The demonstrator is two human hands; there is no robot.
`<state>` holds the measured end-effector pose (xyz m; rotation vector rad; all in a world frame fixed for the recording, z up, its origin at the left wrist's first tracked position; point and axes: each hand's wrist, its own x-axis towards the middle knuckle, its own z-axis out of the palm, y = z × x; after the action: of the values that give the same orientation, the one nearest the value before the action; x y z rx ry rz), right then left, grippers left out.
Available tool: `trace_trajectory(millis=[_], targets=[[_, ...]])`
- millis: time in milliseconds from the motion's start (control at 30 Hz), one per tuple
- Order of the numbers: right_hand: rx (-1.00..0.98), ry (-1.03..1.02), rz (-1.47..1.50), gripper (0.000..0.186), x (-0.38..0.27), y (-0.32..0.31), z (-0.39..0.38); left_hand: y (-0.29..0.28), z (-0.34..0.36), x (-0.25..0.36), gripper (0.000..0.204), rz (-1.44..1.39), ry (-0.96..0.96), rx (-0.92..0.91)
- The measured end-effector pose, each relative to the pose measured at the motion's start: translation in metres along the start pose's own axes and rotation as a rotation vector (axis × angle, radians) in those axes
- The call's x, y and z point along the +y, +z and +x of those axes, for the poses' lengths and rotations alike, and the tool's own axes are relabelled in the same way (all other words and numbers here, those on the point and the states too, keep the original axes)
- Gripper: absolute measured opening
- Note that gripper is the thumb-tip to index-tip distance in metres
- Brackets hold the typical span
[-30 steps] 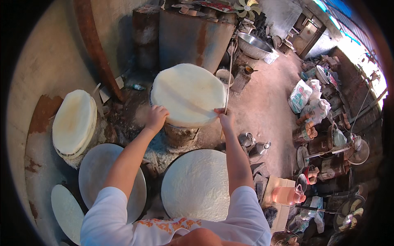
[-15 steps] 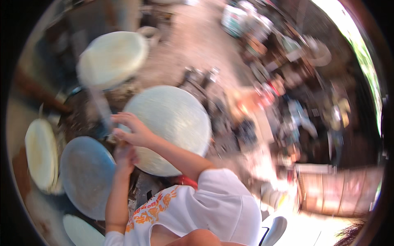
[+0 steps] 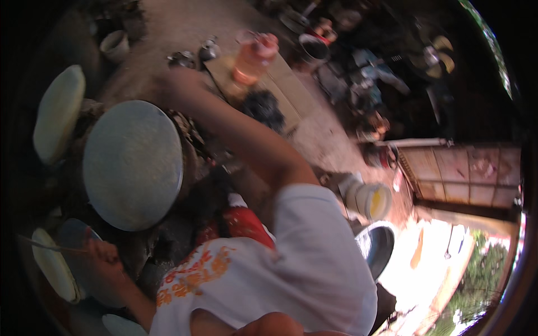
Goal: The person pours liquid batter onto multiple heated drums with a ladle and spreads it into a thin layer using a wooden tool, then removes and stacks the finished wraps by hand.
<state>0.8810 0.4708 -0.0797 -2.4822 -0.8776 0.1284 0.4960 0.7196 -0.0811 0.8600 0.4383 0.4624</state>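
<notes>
My left hand (image 3: pixel 103 257) is closed around the end of a thin, long stick (image 3: pixel 53 247) at the lower left, over a dark round plate (image 3: pixel 75 232). My right arm stretches forward. The right hand (image 3: pixel 176 87) is smeared by motion beyond a large, pale grey round plate (image 3: pixel 133 168), nearest to small metal pots (image 3: pixel 182 59); its fingers cannot be made out. The large plate lies between my two hands, and neither visibly touches its top.
Pale yellow round pieces stand at left (image 3: pixel 59 115) and lower left (image 3: pixel 55 266). A pinkish clear jug (image 3: pixel 255 59) and a black plastic bag (image 3: pixel 263 109) rest on cardboard (image 3: pixel 294 89). A white bucket (image 3: pixel 367 200) and a metal basin (image 3: pixel 376 249) stand at right.
My hands were close together by the large plate's left edge; now they are far apart. The right hand has swung forward, the left is lower left. The view has turned right.
</notes>
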Motion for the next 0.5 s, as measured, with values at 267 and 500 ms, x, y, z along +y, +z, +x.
trace_trajectory(millis=[267, 500], targets=[[0.209, 0.246, -0.174, 0.04, 0.215, 0.043, -0.147, 0.107, -0.001, -0.036, 0.024, 0.06, -0.104, 0.393], [0.258, -0.099, 0.476, 0.04, -0.007, 0.04, -0.115, 0.08, -0.084, 0.016, 0.021, -0.012, 0.242, 0.435]])
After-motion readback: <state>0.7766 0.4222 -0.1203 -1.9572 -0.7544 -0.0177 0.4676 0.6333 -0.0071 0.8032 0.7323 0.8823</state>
